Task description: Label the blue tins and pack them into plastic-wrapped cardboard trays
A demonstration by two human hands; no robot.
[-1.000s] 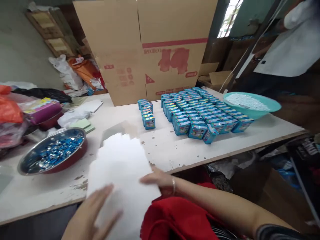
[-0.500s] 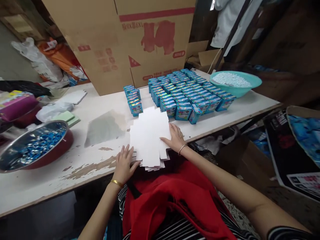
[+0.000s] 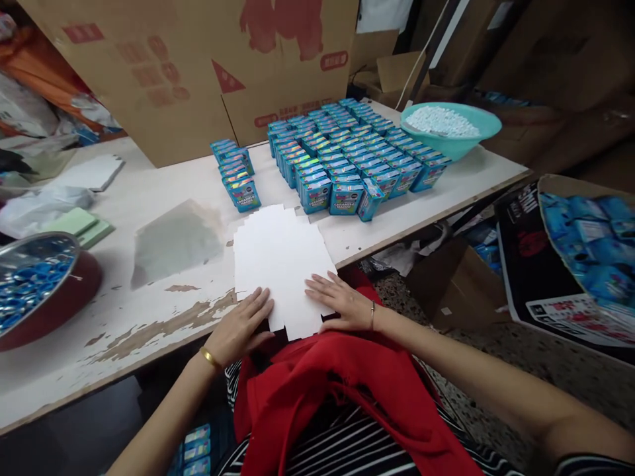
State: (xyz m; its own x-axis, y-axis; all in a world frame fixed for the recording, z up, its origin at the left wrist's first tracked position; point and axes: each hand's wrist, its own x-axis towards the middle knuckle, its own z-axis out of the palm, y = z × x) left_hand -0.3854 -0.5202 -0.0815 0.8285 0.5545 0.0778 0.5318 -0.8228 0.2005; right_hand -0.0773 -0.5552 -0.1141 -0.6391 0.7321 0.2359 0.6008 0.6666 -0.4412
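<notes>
Flat white die-cut cardboard box blanks (image 3: 280,261) lie at the table's front edge, overlapping the edge towards my body. My left hand (image 3: 244,325) rests at their near left corner, fingers stretched out over the card. On the near right side, my right hand (image 3: 342,301) lies flat with its fingers spread on the top blank. Neither hand grips anything. Beyond the blanks stand rows of small blue printed boxes (image 3: 342,155), with a shorter row of the same boxes (image 3: 237,175) to their left.
A metal bowl (image 3: 82,281) of blue-wrapped pieces stands at left, near green pads (image 3: 82,228). A turquoise basin (image 3: 459,135) of small white pieces sits at the right end. A large carton (image 3: 183,79) rises behind. An open carton of blue packs (image 3: 595,244) is at right.
My right hand has slid from the blanks' right edge nearer to me and onto their top. The blanks' edges look more even. The view has tilted down and turned right.
</notes>
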